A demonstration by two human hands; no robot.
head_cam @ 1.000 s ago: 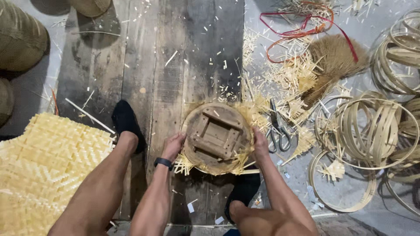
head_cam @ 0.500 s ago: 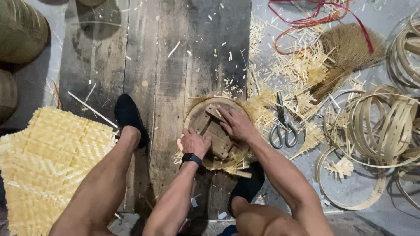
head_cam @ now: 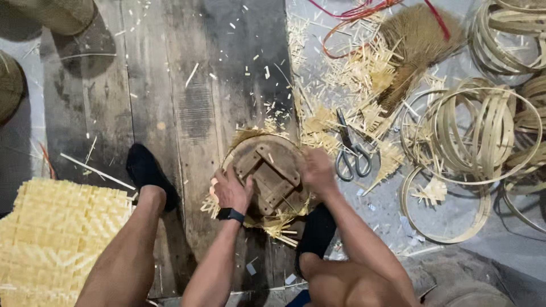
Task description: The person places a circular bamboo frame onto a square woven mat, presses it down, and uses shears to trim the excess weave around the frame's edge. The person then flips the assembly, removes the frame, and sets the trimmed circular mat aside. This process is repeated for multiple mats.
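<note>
Head view, read left to right: a pale yellow woven mat [head_cam: 54,239] lies at the lower left beside the dark wooden planks [head_cam: 170,85]; the left hand [head_cam: 230,190] has slid off the upper face of the round wooden mould [head_cam: 267,173] since half a second ago and now grips its left rim, fingers curled over the edge; the mould sits on the planks between the person's feet, strips of pale weaving [head_cam: 273,224] sticking out from beneath it; the right hand [head_cam: 318,170] has likewise gone from the middle to the right rim, though it is blurred, so I cannot tell how its fingers close; both hands on opposite edges suggests the mould is being pressed down or turned over the weaving, as I judge it. Further right, grey scissors [head_cam: 350,150] lie just beside the mould among bamboo shavings [head_cam: 352,68]; a brown brush [head_cam: 418,42] and red cord [head_cam: 364,11] above; coiled bamboo hoops [head_cam: 472,136] at the far right. No packages, labels or signs show anywhere.
</note>
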